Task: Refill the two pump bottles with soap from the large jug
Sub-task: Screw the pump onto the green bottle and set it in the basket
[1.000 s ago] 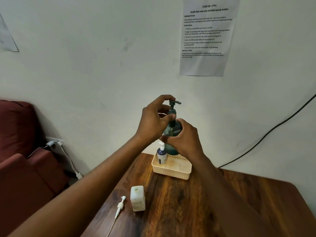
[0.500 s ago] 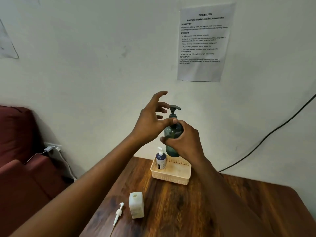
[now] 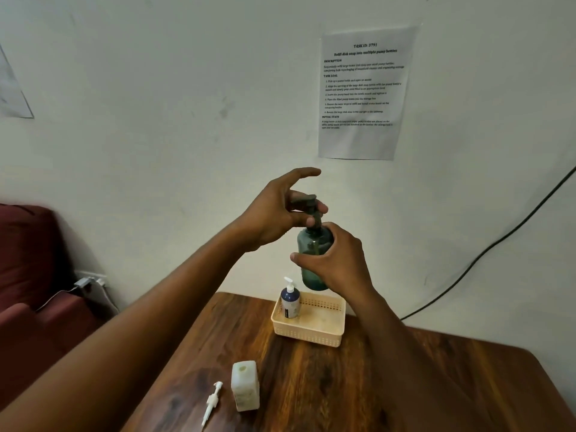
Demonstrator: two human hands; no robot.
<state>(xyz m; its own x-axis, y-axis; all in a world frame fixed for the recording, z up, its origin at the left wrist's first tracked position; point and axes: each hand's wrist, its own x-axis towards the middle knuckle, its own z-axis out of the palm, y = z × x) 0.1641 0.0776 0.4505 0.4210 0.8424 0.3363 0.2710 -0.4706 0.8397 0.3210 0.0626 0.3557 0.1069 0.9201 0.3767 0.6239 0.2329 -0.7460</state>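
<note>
My right hand (image 3: 339,263) grips a dark teal pump bottle (image 3: 311,244), held upright in the air above the cream basket (image 3: 311,336). My left hand (image 3: 274,213) pinches the bottle's dark pump head (image 3: 307,201) with thumb and curled fingers, the index finger raised. The pump spout points left and is partly hidden by my fingers. A small blue bottle with a white pump (image 3: 290,302) stands in the basket's left corner. A white square bottle (image 3: 245,386) with an open mouth stands on the wooden table (image 3: 343,385). A loose white pump (image 3: 212,400) lies to its left.
A red sofa (image 3: 28,275) stands left of the table, with a white charger and cable (image 3: 84,282) plugged in at the wall. A black cable (image 3: 498,244) runs down the wall on the right. A printed task sheet (image 3: 361,92) hangs above.
The pump spout has swung from pointing right to pointing left under my left hand's fingers. My right hand keeps its hold on the teal bottle.
</note>
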